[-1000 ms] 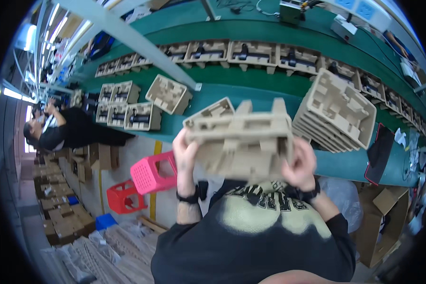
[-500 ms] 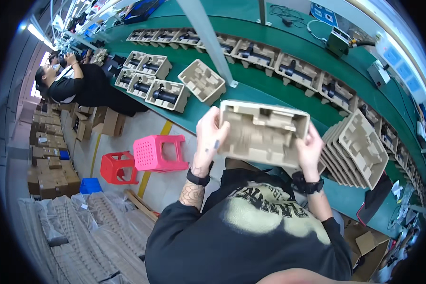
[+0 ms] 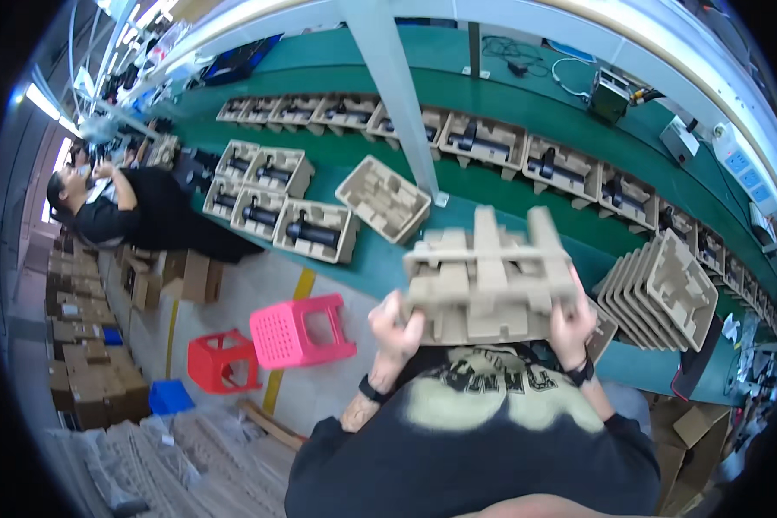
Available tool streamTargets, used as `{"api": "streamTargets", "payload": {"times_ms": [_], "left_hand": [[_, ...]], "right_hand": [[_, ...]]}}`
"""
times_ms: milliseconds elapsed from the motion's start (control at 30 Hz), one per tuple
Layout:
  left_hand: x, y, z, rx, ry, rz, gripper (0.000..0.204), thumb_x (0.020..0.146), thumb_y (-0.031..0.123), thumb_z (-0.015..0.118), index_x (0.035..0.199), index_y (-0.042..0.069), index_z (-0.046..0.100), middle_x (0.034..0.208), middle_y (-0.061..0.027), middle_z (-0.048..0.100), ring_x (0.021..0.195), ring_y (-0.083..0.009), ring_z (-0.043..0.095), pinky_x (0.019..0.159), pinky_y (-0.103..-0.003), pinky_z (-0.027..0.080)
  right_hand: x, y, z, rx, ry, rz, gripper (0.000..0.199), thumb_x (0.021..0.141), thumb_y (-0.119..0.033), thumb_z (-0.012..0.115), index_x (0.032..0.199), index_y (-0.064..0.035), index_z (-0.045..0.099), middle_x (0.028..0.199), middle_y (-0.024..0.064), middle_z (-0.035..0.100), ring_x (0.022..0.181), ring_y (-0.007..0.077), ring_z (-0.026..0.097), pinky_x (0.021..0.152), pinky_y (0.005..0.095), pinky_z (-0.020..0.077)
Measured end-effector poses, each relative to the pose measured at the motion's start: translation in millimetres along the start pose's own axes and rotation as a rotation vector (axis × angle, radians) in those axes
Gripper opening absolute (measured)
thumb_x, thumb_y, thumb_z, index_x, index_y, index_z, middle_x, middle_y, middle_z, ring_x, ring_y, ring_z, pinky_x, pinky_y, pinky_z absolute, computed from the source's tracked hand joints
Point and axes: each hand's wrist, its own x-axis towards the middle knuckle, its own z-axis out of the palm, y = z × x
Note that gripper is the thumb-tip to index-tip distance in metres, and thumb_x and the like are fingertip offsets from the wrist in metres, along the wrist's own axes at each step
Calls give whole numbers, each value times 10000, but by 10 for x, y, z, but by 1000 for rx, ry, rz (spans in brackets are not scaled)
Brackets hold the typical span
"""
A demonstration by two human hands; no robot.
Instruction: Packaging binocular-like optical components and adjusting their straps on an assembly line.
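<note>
Between my hands is a beige moulded-pulp tray (image 3: pixel 479 298), held in front of my chest at the bench edge. It is tipped so that its blurred ribs and projecting feet face up. My left hand (image 3: pixel 396 328) is closed at the tray's left end, with the thumb up. At the right end, my right hand (image 3: pixel 571 326) grips the edge, its fingers partly hidden. Beyond it, a similar tray (image 3: pixel 384 198) with bare hollows lies on the green bench. Nested pulp trays (image 3: pixel 665 289) stand tilted to the right of my right hand.
Trays holding black cylindrical devices (image 3: pixel 313 231) sit at the left, and a long row of them (image 3: pixel 561 170) crosses the bench. A metal post (image 3: pixel 393 95) rises from it. Pink (image 3: pixel 298 332) and red (image 3: pixel 220 361) stools stand left of me. A co-worker (image 3: pixel 138 207) is further left.
The tray has tipped over: its hollowed inside faced me before, and now its ribs and feet show. Both hands have moved lower, still at its ends. My view has shifted slightly.
</note>
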Motion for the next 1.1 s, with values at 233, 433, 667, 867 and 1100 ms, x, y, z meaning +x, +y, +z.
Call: {"api": "streamTargets", "payload": {"times_ms": [233, 433, 667, 867, 1100], "left_hand": [[355, -314, -192, 1, -207, -58, 188, 782, 39, 582, 954, -28, 618, 824, -28, 617, 786, -89, 546, 713, -250, 458], [711, -664, -130, -670, -178, -651, 428, 597, -48, 479, 1014, -32, 576, 891, -108, 647, 799, -201, 634, 719, -308, 523], [1003, -665, -261, -808, -247, -698, 565, 545, -53, 460, 1101, -44, 558, 1040, -146, 638, 878, -231, 643, 751, -312, 534], [869, -449, 21, -395, -338, -278, 230, 802, 27, 565, 1030, -9, 563, 850, -18, 613, 776, -81, 566, 672, -223, 470], [460, -949, 586, 213, -1288, 372, 423, 853, 259, 626, 1184, 22, 514, 1094, -167, 591, 908, -306, 618, 816, -373, 495]], "right_hand": [[122, -113, 379, -63, 99, 104, 477, 821, 35, 553, 1296, 15, 514, 1115, 188, 653, 922, 229, 671, 813, 288, 494], [320, -31, 254, 202, -200, 33, 661, 780, -414, 683, 1280, -4, 548, 767, 38, 554, 764, 163, 514, 766, 331, 436], [459, -602, 257, 418, -347, 142, 1107, 647, -629, 724, 1450, -12, 277, 1423, 147, 374, 1331, 278, 353, 1096, 405, 258], [315, -470, 239, 330, -178, 530, 753, 750, -284, 681, 1387, -18, 381, 1336, 145, 465, 1218, 206, 463, 983, 323, 394], [70, 884, -309, -130, 447, 675, 445, 814, 44, 435, 1255, -8, 478, 1012, 144, 625, 912, 197, 628, 806, 311, 512]]}}
